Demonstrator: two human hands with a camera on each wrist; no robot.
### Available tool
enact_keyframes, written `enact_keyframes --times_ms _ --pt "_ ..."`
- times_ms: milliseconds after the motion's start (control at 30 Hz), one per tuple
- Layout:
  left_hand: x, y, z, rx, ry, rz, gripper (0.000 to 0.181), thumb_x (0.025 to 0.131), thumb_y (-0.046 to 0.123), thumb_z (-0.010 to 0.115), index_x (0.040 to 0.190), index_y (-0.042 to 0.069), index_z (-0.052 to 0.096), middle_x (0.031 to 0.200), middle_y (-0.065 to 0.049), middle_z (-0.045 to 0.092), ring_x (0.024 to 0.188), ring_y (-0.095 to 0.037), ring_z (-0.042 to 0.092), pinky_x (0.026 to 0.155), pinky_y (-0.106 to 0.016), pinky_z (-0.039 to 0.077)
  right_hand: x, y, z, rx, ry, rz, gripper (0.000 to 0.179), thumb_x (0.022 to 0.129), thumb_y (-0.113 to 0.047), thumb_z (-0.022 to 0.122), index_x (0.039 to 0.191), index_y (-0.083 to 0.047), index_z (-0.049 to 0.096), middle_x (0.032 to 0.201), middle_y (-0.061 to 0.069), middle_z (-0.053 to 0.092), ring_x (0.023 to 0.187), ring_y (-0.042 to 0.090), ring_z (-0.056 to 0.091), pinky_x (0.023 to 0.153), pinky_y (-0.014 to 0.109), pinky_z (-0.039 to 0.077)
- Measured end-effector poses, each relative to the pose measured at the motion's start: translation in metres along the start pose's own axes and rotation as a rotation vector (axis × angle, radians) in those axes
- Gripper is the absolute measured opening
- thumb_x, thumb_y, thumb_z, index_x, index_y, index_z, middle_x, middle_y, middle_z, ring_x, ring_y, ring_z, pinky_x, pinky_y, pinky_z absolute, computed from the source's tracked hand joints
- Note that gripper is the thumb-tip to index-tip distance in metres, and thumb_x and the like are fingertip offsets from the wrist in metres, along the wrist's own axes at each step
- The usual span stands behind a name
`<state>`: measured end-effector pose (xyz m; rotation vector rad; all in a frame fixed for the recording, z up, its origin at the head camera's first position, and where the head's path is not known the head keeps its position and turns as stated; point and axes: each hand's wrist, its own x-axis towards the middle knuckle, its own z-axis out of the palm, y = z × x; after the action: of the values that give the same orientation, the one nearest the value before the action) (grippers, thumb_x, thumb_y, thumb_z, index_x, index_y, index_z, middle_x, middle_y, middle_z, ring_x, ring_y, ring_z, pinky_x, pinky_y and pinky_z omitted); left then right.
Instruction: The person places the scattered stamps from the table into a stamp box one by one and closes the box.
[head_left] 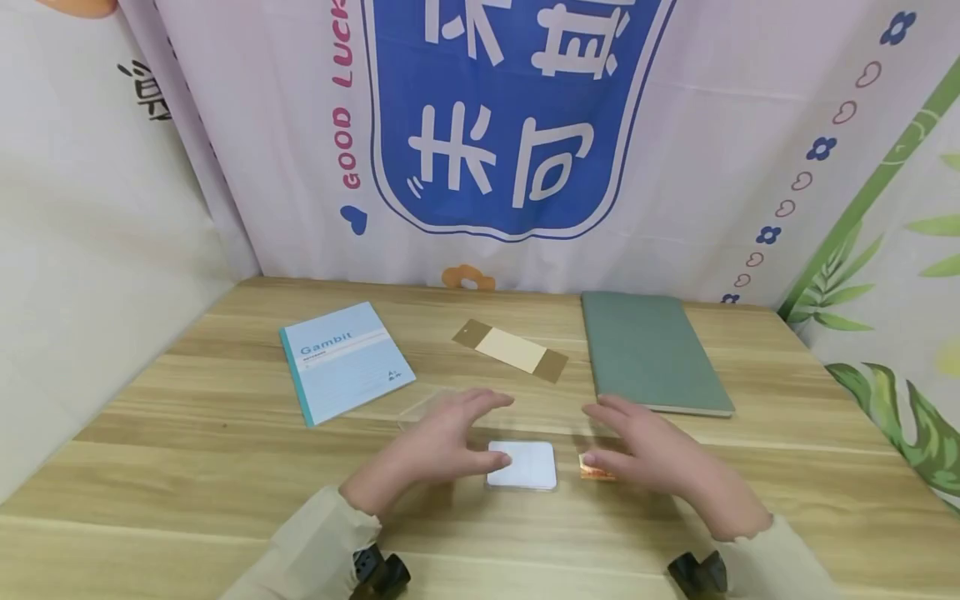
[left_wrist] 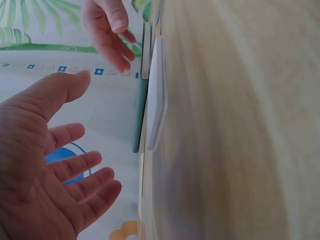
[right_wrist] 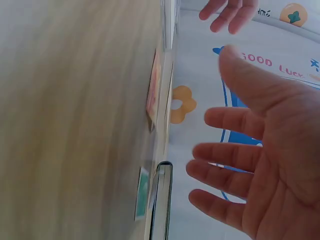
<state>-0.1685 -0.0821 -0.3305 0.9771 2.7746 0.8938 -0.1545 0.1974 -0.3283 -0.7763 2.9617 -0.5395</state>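
Note:
Both hands hover over the table with fingers spread and nothing held. My left hand [head_left: 442,442] is at the left of a white rounded rectangular pad [head_left: 522,472], its thumb overlapping the pad's edge in the head view. In the left wrist view the pad [left_wrist: 157,100] lies flat and the left hand [left_wrist: 50,165] is raised off the tabletop. My right hand [head_left: 648,442] is above a small shiny orange piece [head_left: 596,473], partly hidden by its thumb. The right wrist view shows that orange piece [right_wrist: 154,90], a small green piece [right_wrist: 142,194] and the right hand [right_wrist: 270,155].
A blue notebook [head_left: 348,362] lies at the left, with a clear sheet [head_left: 408,412] partly behind the left hand. A brown and cream strip [head_left: 512,350] is at the back middle. At the back right sits a green notebook [head_left: 652,350]. Printed curtains [head_left: 300,242] border the table.

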Motion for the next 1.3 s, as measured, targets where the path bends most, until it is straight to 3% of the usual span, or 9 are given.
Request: enact_keyframes --times_ms 267,533,667,867,1167,1300 --pt "-0.002 -0.005 0.003 -0.053 -0.073 0.015 0.065 0.076 0.027 0.074 0.133 0.010 0.048 0.137 -0.009 0.047 0.128 -0.029 0.041 0.105 -0.047 0.031 -0.004 0.008 -0.002 -0.055 -0.020 -0.082 0.047 0.085 -0.033 0.064 0.123 -0.005 0.058 0.125 0.020 0.055 0.116 0.039 0.049 0.094 0.052 0.040" --pt "-0.002 -0.008 0.006 -0.057 -0.120 0.028 0.062 0.075 0.022 0.076 0.130 0.010 0.051 0.134 -0.008 0.050 0.125 -0.026 0.044 0.104 -0.044 0.033 -0.005 0.014 0.002 -0.010 -0.028 -0.156 0.037 0.082 -0.020 0.068 0.115 -0.004 0.063 0.114 0.009 0.062 0.106 0.028 0.057 0.090 0.046 0.044" --pt "-0.002 -0.009 0.007 -0.044 -0.138 0.035 0.061 0.075 0.020 0.076 0.130 0.009 0.052 0.133 -0.008 0.051 0.124 -0.025 0.045 0.104 -0.042 0.034 -0.005 0.017 0.006 0.000 -0.032 -0.172 0.037 0.081 -0.021 0.069 0.114 -0.006 0.064 0.110 0.005 0.062 0.101 0.023 0.058 0.088 0.043 0.046" --pt "-0.001 -0.013 0.009 0.001 -0.151 0.050 0.058 0.075 0.020 0.076 0.128 0.008 0.054 0.129 -0.007 0.054 0.120 -0.023 0.048 0.102 -0.040 0.036 -0.005 0.020 0.008 0.034 -0.056 -0.222 0.040 0.078 -0.028 0.072 0.112 -0.009 0.064 0.100 -0.004 0.060 0.085 0.007 0.050 0.075 0.029 0.045" --pt "-0.001 -0.017 0.014 0.024 -0.156 0.037 0.056 0.074 0.022 0.078 0.125 0.011 0.057 0.121 -0.005 0.058 0.112 -0.019 0.052 0.097 -0.036 0.041 -0.001 0.024 0.016 0.054 -0.028 -0.273 0.021 0.081 -0.018 0.070 0.101 -0.012 0.066 0.091 -0.008 0.054 0.080 0.005 0.047 0.070 0.025 0.044" --pt "-0.001 -0.018 0.017 0.040 -0.145 0.042 0.056 0.073 0.023 0.078 0.124 0.011 0.058 0.118 -0.005 0.059 0.108 -0.018 0.053 0.095 -0.035 0.042 0.001 0.023 0.019 0.027 -0.013 -0.273 0.015 0.082 -0.014 0.068 0.096 -0.014 0.066 0.092 -0.008 0.055 0.083 0.005 0.051 0.074 0.028 0.046"
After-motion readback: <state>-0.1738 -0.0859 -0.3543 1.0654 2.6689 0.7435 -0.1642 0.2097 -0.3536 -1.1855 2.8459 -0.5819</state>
